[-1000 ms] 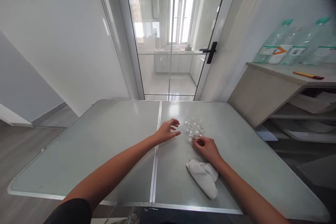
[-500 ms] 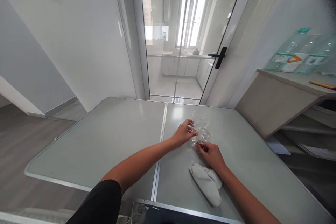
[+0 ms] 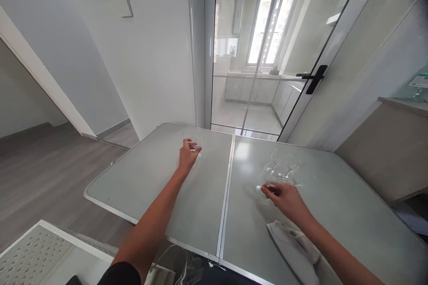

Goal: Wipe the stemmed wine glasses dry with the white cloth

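Observation:
My left hand is over the left half of the grey table, its fingers curled around a clear glass whose outline is faint. On the right half, my right hand pinches a small transparent piece that looks like part of a glass; its full shape is hidden by the fingers. Just beyond that hand stands a cluster of clear glassware, hard to separate piece by piece. A crumpled white cloth lies nearer me, partly behind my right forearm.
A metal seam divides the tabletop. Behind the far edge is a glazed door with a black handle. To the right stands a shelf unit with a plastic bottle on top. A white perforated rack is at lower left.
My left hand has moved from the glassware across the seam to the table's left half, carrying a clear glass. My right hand stays by the cluster. The view has swung left.

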### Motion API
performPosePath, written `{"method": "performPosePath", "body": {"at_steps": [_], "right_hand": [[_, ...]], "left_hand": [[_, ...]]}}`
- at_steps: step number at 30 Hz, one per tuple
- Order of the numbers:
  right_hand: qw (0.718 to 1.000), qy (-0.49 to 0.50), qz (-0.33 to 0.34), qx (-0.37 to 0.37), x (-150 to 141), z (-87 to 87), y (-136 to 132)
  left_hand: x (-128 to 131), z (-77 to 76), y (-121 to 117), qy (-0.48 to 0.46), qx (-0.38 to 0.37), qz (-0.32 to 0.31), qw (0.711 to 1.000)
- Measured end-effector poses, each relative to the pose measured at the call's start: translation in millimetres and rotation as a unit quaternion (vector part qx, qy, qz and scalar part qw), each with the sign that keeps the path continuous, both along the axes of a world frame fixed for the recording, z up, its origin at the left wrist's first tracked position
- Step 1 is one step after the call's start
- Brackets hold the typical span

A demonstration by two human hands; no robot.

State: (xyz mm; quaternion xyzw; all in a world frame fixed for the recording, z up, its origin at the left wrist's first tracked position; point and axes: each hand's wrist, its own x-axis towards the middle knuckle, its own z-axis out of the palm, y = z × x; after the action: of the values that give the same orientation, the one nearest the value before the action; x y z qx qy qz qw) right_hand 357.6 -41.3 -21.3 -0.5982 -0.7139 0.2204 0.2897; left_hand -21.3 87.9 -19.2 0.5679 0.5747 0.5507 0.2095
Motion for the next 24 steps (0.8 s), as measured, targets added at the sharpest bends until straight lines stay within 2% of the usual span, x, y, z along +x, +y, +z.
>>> {"method": "performPosePath", "body": {"at_steps": [2, 4, 8, 11, 14, 19, 22, 24], "right_hand": [[0.999, 0.018, 0.046, 0.001, -42, 6.9, 12], [0.998, 0.030, 0.055, 0.025, -90, 4.7, 31], [0.998, 0.032, 0.047, 0.025, -172, -12.4, 76], [0.999, 0.030, 0.032, 0.012, -212, -22.8, 105], [1.000, 0.026, 0.007, -0.004, -233, -28.4, 125], [0.999, 0.028, -0.020, -0.023, -250, -29.9, 144], [0.999, 0.034, -0.020, -0.032, -253, -24.5, 145], [0.999, 0.038, -0.015, -0.037, -247, -18.5, 136]], "left_hand": [[-11, -5.7, 3, 0.006, 0.002, 0.032, 0.999], [-16, -12.1, 4, 0.014, 0.002, 0.055, 0.998], [-18, -23.8, 5, 0.039, 0.001, 0.084, 0.996], [-19, -30.4, 7, 0.056, 0.005, 0.095, 0.994], [-21, -36.2, 10, 0.070, 0.014, 0.107, 0.992], [-23, -42.3, 16, 0.085, 0.021, 0.134, 0.987], [-26, -41.2, 17, 0.092, 0.017, 0.140, 0.986], [-27, -39.5, 17, 0.094, 0.014, 0.140, 0.986]]}}
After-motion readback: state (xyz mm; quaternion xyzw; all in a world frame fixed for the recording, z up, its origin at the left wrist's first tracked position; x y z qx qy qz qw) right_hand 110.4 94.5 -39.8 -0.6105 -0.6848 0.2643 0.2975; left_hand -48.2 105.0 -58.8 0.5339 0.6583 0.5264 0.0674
